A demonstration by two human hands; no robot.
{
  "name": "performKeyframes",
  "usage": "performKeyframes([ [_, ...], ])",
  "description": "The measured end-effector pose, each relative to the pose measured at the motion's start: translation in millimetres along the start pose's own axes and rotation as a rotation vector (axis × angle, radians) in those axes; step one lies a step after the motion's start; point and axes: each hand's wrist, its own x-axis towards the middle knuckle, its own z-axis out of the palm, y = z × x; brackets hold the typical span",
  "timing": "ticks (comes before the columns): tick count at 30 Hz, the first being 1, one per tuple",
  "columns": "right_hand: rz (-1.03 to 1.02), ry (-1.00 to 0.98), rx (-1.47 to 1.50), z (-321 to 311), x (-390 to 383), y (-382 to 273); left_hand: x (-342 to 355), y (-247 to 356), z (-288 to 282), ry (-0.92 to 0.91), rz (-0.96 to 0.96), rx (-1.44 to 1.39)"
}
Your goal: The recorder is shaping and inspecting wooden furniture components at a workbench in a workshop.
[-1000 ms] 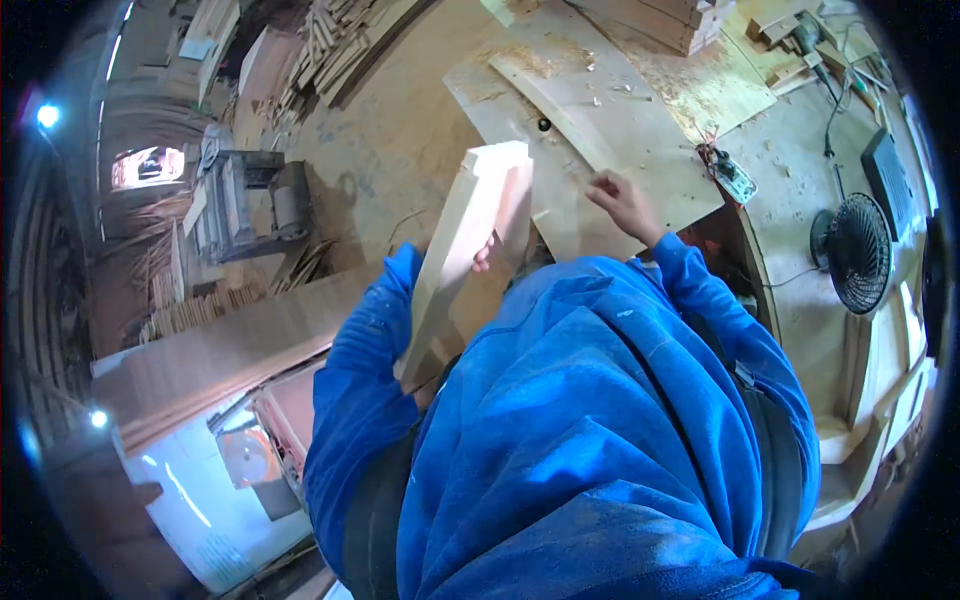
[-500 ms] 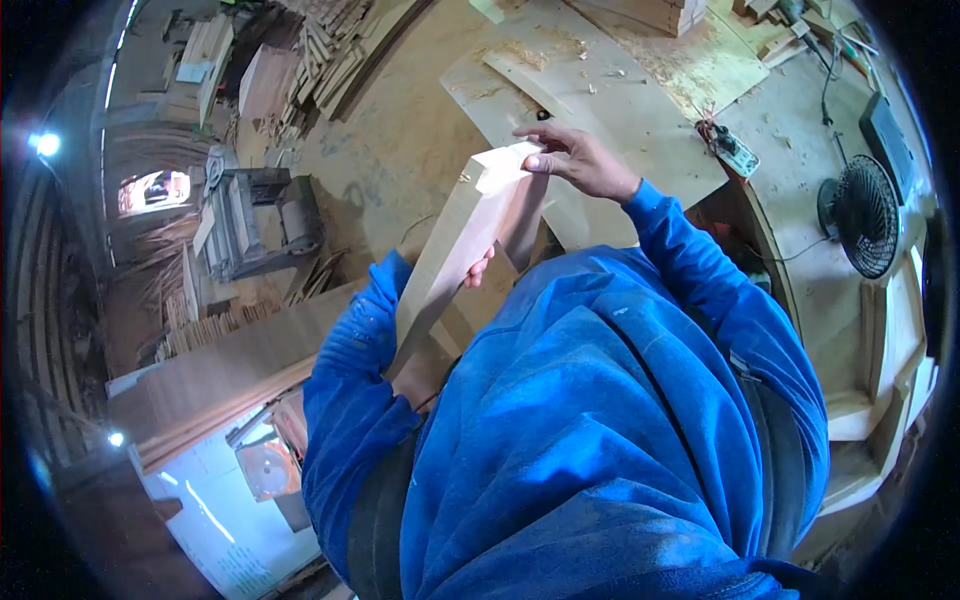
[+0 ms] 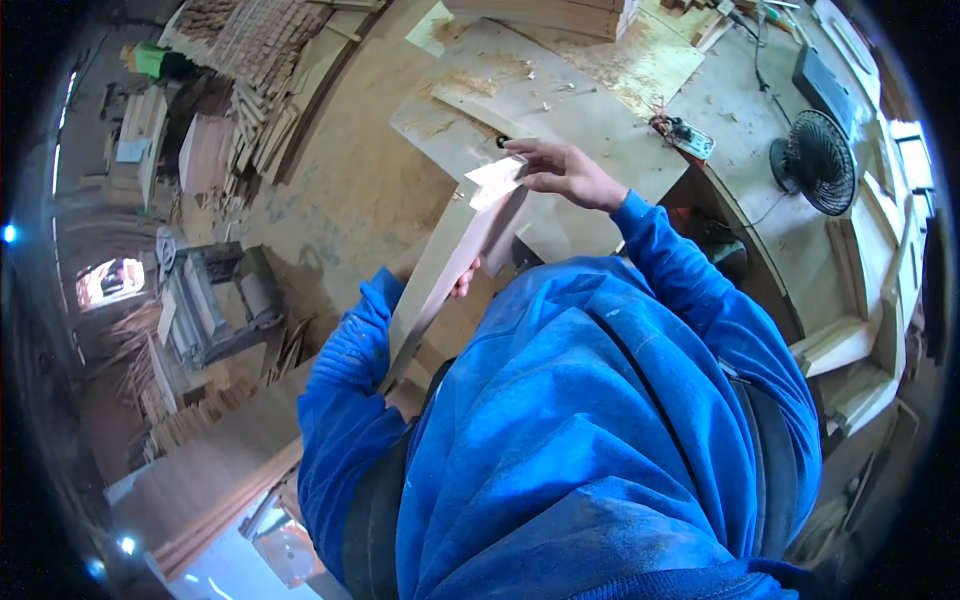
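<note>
A long, pale wooden piece with a notched end [image 3: 437,262] slants across in front of my chest, its notched end raised and its other end down by my left forearm. My left hand [image 3: 465,279] is closed around its lower middle, with only the fingertips showing past the edge. At the raised end, my right hand [image 3: 572,175] has its thumb and fingers around the corner of the wood. Both arms are in blue sleeves.
A sheet-topped workbench [image 3: 600,120] with shavings lies ahead. On the right are a black fan [image 3: 820,163], a power strip [image 3: 688,137] and curved wooden frames [image 3: 840,345]. Stacked timber [image 3: 265,110] and a grey machine [image 3: 215,300] stand on the left.
The view has turned, so the bench, fan and left-side machine appear shifted leftward. My right thumb has drawn back slightly along the wood's end. My left hand keeps its hold.
</note>
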Motion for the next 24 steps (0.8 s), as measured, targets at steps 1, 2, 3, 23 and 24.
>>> performKeyframes([
  [1,0.005,0.024,-0.011,2.1,-2.0,2.3,2.3,7.3,4.8,-0.024,-0.007,0.01],
  [2,0.006,0.124,0.004,4.6,-2.6,8.2,0.7,16.5,16.6,0.051,0.021,0.065],
  [3,0.006,0.224,0.019,7.1,-2.7,17.1,1.9,22.3,22.1,0.126,0.051,0.118],
  [23,0.034,0.048,-1.183,45.3,45.1,196.4,256.0,-130.3,-139.3,0.919,0.24,1.421],
  [24,-0.054,0.162,-1.12,38.9,43.1,215.2,257.8,-131.0,-132.6,0.898,0.197,1.421],
])
